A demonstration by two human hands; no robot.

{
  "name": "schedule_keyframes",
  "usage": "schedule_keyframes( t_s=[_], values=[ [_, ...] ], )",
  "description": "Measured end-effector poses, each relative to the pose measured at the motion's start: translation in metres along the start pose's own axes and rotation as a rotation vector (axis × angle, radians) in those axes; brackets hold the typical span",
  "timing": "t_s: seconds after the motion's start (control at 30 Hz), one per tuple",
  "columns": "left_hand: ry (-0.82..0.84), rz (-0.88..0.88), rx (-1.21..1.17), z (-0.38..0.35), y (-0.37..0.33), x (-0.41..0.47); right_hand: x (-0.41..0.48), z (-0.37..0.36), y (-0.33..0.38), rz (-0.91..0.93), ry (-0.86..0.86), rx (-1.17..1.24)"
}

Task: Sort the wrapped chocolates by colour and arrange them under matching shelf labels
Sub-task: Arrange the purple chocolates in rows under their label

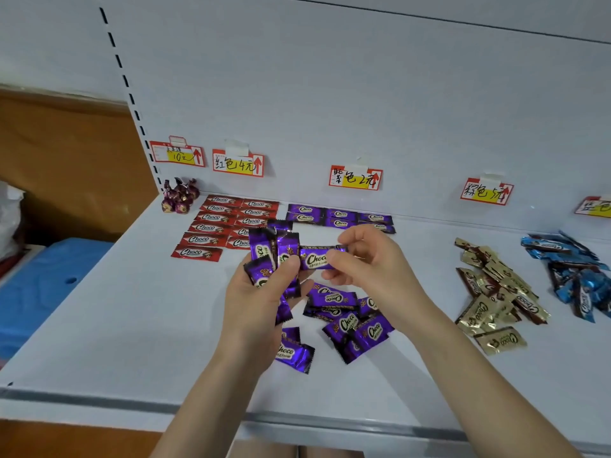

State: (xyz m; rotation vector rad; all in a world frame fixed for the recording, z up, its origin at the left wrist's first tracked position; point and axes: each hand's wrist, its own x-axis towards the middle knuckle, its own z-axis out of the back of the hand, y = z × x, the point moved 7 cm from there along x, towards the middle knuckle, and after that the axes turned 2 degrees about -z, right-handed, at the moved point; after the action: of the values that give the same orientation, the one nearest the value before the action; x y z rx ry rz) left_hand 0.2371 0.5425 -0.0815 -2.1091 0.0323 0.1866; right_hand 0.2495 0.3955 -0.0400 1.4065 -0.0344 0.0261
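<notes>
Purple chocolates [264,252] sit clutched in the left hand [254,305]; the right hand [370,266] pinches one bar [314,258]. Next, I judge, it joins the purple row [340,214] under its label [355,177].

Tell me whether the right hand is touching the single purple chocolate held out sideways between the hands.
Touching. The head view shows the right hand pinching the right end of the purple chocolate between thumb and fingers, with no gap.

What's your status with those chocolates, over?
Left hand grips bunch of purple foil-wrapped chocolates. Right hand pinches single purple chocolate. Loose purple pile lies beneath hands.
</notes>
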Motion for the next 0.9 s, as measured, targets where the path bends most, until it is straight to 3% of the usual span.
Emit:
schedule_keyframes(
  t_s=[0.13,0.23,0.53,0.7,0.9],
  values=[
    [-0.029,-0.026,0.058,0.011,-0.002,0.006,-0.003,-0.008,0.015,0.302,0.075,-0.425],
    [-0.047,-0.021,0.058,0.019,-0.002,0.012,0.009,-0.015,0.008,0.400,0.144,-0.627],
    [-0.087,-0.009,-0.018,0.040,-0.004,0.020,0.097,-0.021,-0.052,0.200,0.115,-0.985],
    [-0.105,-0.020,-0.037,0.046,-0.007,0.025,0.100,-0.029,-0.052,0.256,0.036,-1.073],
    [-0.096,-0.005,-0.058,0.043,-0.005,0.026,0.099,-0.035,-0.058,0.247,0.097,-1.120]
  ],
)
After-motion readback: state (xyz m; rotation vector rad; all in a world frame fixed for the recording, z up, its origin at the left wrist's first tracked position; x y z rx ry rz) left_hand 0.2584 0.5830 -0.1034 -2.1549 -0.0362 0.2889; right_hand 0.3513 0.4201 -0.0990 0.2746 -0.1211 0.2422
